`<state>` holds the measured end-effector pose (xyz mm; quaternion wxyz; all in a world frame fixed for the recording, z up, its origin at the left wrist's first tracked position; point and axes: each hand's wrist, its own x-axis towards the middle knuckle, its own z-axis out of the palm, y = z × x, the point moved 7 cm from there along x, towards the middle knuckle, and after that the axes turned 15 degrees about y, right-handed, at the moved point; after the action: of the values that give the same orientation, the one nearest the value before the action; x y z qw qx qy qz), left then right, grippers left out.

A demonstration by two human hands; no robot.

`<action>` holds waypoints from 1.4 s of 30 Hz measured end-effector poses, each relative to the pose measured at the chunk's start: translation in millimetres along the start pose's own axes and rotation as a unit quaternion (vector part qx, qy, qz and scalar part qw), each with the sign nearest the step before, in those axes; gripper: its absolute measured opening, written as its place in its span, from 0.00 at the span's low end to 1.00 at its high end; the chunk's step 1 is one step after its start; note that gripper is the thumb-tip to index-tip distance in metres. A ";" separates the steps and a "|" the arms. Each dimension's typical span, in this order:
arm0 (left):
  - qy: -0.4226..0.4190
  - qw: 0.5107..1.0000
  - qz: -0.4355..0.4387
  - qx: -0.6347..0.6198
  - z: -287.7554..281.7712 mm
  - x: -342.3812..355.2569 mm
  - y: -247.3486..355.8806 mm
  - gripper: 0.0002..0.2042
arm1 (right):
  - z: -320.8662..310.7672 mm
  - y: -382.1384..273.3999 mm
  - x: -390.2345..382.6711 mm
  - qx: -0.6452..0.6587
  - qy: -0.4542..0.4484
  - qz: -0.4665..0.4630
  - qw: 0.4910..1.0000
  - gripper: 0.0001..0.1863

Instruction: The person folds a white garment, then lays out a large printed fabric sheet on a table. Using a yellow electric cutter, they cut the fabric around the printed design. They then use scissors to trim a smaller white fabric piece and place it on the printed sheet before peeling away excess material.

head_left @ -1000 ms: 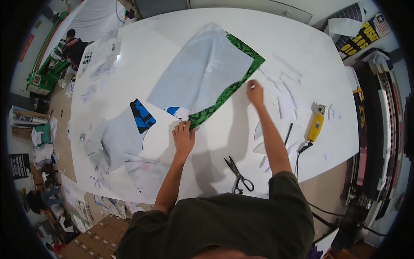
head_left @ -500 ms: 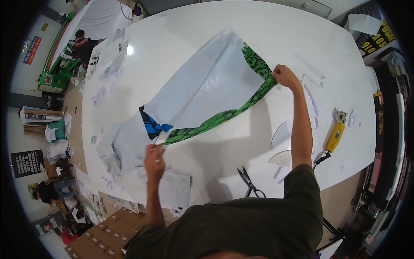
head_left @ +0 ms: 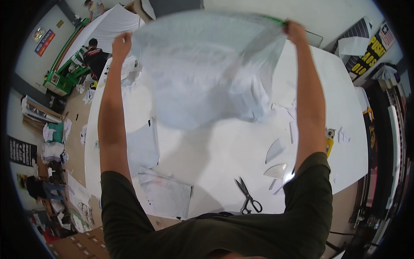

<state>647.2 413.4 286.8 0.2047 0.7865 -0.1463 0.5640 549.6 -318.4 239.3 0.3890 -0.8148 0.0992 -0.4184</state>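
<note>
A large fabric panel (head_left: 202, 69) hangs stretched between my raised hands over the far half of the table. Its pale bluish-white side shows, smeared by motion, and a strip of green print shows along the top edge near the right. My left hand (head_left: 122, 44) is closed at the panel's upper left corner. At the upper right corner, my right hand (head_left: 295, 33) pinches the green edge. Black-handled scissors (head_left: 247, 195) lie with their blades parted on the table near my body. Pale cut pieces (head_left: 143, 149) rest at the left, beside another flat piece (head_left: 167, 194) nearer me.
The white table (head_left: 224, 159) carries paper scraps at the right and two rounded templates (head_left: 276, 170). A yellow electric cutter (head_left: 329, 144) lies partly behind my right arm. At the far left a person in black (head_left: 94, 58) is beside a green machine (head_left: 60, 82).
Both hands have risen and moved away from me, and the left one has also gone left. The panel, which had its green print edge toward me, is now lifted and billowing.
</note>
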 end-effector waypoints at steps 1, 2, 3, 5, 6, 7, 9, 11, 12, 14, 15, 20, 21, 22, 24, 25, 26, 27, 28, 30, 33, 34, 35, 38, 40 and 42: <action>0.009 1.000 -0.019 -0.022 -11.4 19.3 9.6 0.14 | -23.6 -10.5 12.4 0.278 0.100 0.197 0.935 0.13; 0.019 0.998 -0.038 -0.040 -30.0 44.2 26.2 0.14 | -48.8 -47.6 13.9 0.314 0.069 0.123 0.939 0.18; 0.040 0.997 -0.036 -0.062 -60.4 64.8 42.7 0.15 | -79.4 -80.2 16.0 0.354 0.083 0.108 0.925 0.19; 0.100 0.989 -0.008 -0.108 -130.3 81.0 76.0 0.15 | -135.3 -140.1 -2.9 0.355 0.087 0.018 0.931 0.20; 0.140 0.982 0.019 -0.129 -165.1 78.5 90.1 0.15 | -154.2 -162.8 -21.8 0.349 0.123 0.031 0.929 0.20; 0.139 0.981 -0.027 -0.135 -177.6 57.8 96.3 0.14 | -179.2 -172.4 -41.4 0.342 0.136 0.012 0.930 0.21; 0.125 0.983 -0.068 -0.116 -220.3 17.9 121.5 0.11 | -213.4 -180.8 -91.1 0.344 0.150 0.013 0.927 0.22; 0.092 0.989 -0.017 -0.116 -257.2 -38.2 129.7 0.05 | -232.0 -165.3 -146.2 0.315 0.167 0.049 0.933 0.21; 0.094 0.989 0.079 -0.085 -274.8 -73.2 128.5 0.03 | -235.0 -153.4 -174.0 0.324 0.163 0.063 0.930 0.20; 0.007 0.996 0.004 -0.091 -302.6 -145.3 126.6 0.06 | -226.8 -115.4 -241.6 0.282 0.157 0.129 0.938 0.18; -0.045 0.992 -0.074 -0.088 -306.6 -188.8 114.4 0.07 | -221.4 -101.9 -277.0 0.228 0.149 0.172 0.947 0.18; -0.155 0.978 -0.080 -0.114 -291.8 -351.5 136.4 0.09 | -195.3 -17.0 -413.5 0.146 0.073 0.212 0.963 0.14; -0.167 0.976 -0.089 -0.107 -288.5 -375.9 136.5 0.09 | -183.9 7.3 -436.1 0.131 0.058 0.236 0.961 0.14; -0.180 0.973 -0.100 -0.101 -287.2 -401.9 136.4 0.08 | -173.2 25.4 -458.9 0.121 0.055 0.248 0.960 0.13; -0.224 0.966 -0.093 -0.095 -274.1 -430.5 141.2 0.08 | -158.1 55.8 -481.7 0.008 0.018 0.213 0.977 0.13; -0.246 0.960 -0.092 -0.093 -270.9 -445.2 144.2 0.08 | -151.9 70.1 -493.9 -0.004 0.002 0.227 0.974 0.13; -0.265 0.955 -0.094 -0.094 -266.1 -454.9 147.2 0.07 | -146.7 80.8 -497.3 -0.016 -0.014 0.239 0.971 0.13; -0.282 0.950 -0.094 -0.097 -259.7 -464.6 149.7 0.07 | -145.7 87.5 -500.0 -0.063 -0.019 0.181 0.981 0.12; -0.301 0.944 -0.098 -0.095 -257.8 -475.8 151.5 0.07 | -145.6 87.6 -501.9 -0.108 -0.029 0.123 0.986 0.12; -0.314 0.941 -0.091 -0.088 -262.2 -471.0 152.8 0.05 | -145.1 95.5 -508.8 -0.107 -0.052 0.120 0.986 0.13; -0.289 0.945 -0.153 -0.029 -276.7 -460.8 135.0 0.10 | -145.9 76.6 -530.1 -0.128 -0.126 0.197 0.964 0.15; -0.250 0.952 -0.179 0.003 -281.7 -459.6 115.2 0.11 | -151.2 73.4 -539.7 -0.109 -0.113 0.201 0.967 0.16; -0.213 0.960 -0.171 0.062 -276.2 -455.3 100.2 0.13 | -166.2 86.6 -542.8 -0.149 -0.087 0.120 0.978 0.17; -0.191 0.937 -0.221 0.191 -277.2 -454.3 73.4 0.16 | -166.0 61.8 -567.5 -0.216 -0.099 0.102 0.966 0.18; -0.232 0.913 -0.268 0.203 -268.4 -465.5 47.6 0.18 | -154.7 35.3 -572.7 -0.166 -0.098 0.091 0.977 0.18; -0.274 0.890 -0.301 0.207 -256.5 -469.9 33.5 0.18 | -144.9 13.5 -576.9 -0.143 -0.108 0.107 0.978 0.18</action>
<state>268.7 508.7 -81.2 0.1492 0.9406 0.1670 0.2552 78.3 -126.4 -68.8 0.3191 -0.8870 0.2018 -0.2658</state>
